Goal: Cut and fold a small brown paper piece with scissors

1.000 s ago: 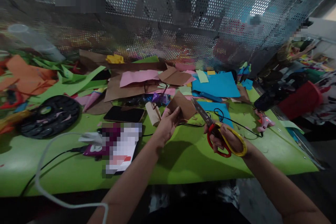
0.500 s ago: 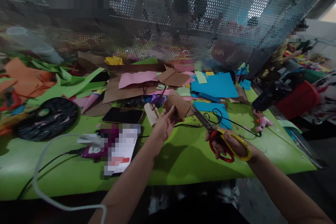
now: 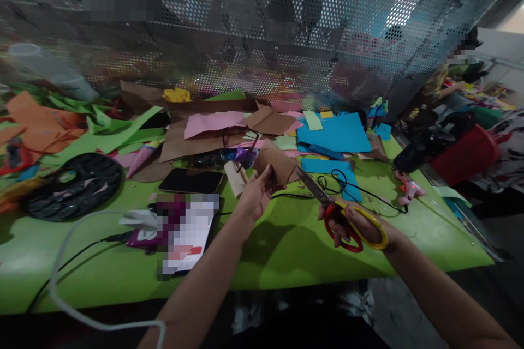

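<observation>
Seen from the head camera, a person's left hand [image 3: 257,193] pinched a piece of brown card [image 3: 278,163] between thumb and fingers above a green table [image 3: 286,267]. The fingers of the right hand [image 3: 347,223] were wrapped around red-and-yellow-handled scissors [image 3: 325,199], their tips at the card's right edge. A black phone [image 3: 191,180] lay left of the card; blue sheets [image 3: 333,133] lay beyond the scissors.

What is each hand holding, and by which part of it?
Left hand: brown paper piece, by its near edge. Right hand: scissors, by the red and yellow handles.
</observation>
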Available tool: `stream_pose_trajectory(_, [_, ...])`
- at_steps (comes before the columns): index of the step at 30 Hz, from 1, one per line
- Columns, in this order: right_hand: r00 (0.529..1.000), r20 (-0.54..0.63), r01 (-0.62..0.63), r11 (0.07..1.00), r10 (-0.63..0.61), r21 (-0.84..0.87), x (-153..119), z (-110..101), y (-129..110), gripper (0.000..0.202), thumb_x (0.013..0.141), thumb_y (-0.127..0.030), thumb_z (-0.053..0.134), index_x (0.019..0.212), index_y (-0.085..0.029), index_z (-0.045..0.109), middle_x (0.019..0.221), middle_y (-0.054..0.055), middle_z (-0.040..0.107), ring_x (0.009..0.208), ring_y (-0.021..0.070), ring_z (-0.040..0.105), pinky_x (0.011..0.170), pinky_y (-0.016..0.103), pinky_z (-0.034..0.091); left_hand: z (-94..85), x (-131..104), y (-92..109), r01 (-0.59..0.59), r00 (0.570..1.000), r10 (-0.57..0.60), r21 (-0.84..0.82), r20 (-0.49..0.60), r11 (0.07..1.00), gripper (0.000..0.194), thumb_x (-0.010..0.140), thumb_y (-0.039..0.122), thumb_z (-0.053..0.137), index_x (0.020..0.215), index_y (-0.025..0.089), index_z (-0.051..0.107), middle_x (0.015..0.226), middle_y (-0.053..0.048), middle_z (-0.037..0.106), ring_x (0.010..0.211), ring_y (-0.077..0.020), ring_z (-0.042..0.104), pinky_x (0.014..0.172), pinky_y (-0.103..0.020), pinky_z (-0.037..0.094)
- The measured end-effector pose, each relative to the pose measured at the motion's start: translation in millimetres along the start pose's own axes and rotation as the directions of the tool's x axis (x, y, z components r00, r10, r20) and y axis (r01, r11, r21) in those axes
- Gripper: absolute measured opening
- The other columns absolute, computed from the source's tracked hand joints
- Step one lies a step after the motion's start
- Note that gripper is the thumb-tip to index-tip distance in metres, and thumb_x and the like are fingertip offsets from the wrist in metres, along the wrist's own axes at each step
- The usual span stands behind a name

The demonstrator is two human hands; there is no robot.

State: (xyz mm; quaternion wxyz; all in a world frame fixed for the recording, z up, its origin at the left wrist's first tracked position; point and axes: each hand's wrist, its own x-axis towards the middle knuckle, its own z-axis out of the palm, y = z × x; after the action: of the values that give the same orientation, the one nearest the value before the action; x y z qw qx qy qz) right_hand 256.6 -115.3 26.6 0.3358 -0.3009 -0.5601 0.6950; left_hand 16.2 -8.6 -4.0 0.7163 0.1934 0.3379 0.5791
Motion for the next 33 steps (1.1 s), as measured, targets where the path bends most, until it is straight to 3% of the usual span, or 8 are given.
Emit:
stream_pose_trajectory(16, [1.0, -0.014, 0.004, 1.0, -0.004, -0.011, 2.0, 0.7, 3.1, 0.054, 0.096, -0.063, 0.049, 0.117, -0.014, 0.058, 0.069, -0.005, 0.047, 0.053, 0.0081, 0.045, 0.065, 0.031, 0.06, 0.6, -0.9, 1.9, 0.01, 1.0, -0.01, -0.003, -0.001, 1.0, 0.029, 0.073, 0.024, 0.085, 0.087, 0.017, 0.061, 0.072, 0.002, 0.073, 0.058, -0.0128, 0.069, 0.068, -0.03, 0.063])
stream_pose_trajectory(23, [0.999, -0.025, 0.043, 0.998, -0.044, -0.036, 3.9, 1.8, 0.1, 0.054, 0.098, -0.062, 0.044, 0.12, -0.014, 0.056, 0.069, -0.003, 0.052, 0.053, 0.0089, 0.049, 0.068, 0.034, 0.061, 1.1, -3.7, -3.3, -0.006, 0.996, -0.001, 0.073, 0.088, 0.997, 0.039, 0.066, 0.027, 0.09, 0.091, 0.017, 0.061, 0.083, -0.001, 0.076, 0.063, -0.0136, 0.07, 0.061, -0.026, 0.06])
stream_pose_trajectory(28, [0.999, -0.015, 0.038, 0.999, -0.038, -0.02, 5.6, 3.7, -1.1, 0.053, 0.098, -0.062, 0.044, 0.12, -0.015, 0.055, 0.072, -0.001, 0.057, 0.056, 0.0105, 0.055, 0.07, 0.037, 0.061, 2.3, -8.6, -7.4, 0.036, 0.984, -0.057, 0.128, 0.17, 0.991, 0.033, 0.07, 0.028, 0.087, 0.093, 0.017, 0.066, 0.076, -0.002, 0.075, 0.057, -0.0146, 0.068, 0.053, -0.025, 0.057])
stream_pose_trajectory(33, [1.0, -0.002, 0.029, 1.0, -0.029, -0.003, 6.2, 2.7, 0.3, 0.056, 0.099, -0.064, 0.041, 0.123, -0.015, 0.052, 0.077, 0.002, 0.062, 0.064, 0.0138, 0.063, 0.073, 0.036, 0.058, 4.8, -12.2, -10.1, 0.066, 0.982, -0.086, 0.124, 0.165, 0.99, 0.035, 0.071, 0.024, 0.086, 0.099, 0.019, 0.067, 0.079, -0.002, 0.077, 0.059, -0.0163, 0.07, 0.054, -0.026, 0.057])
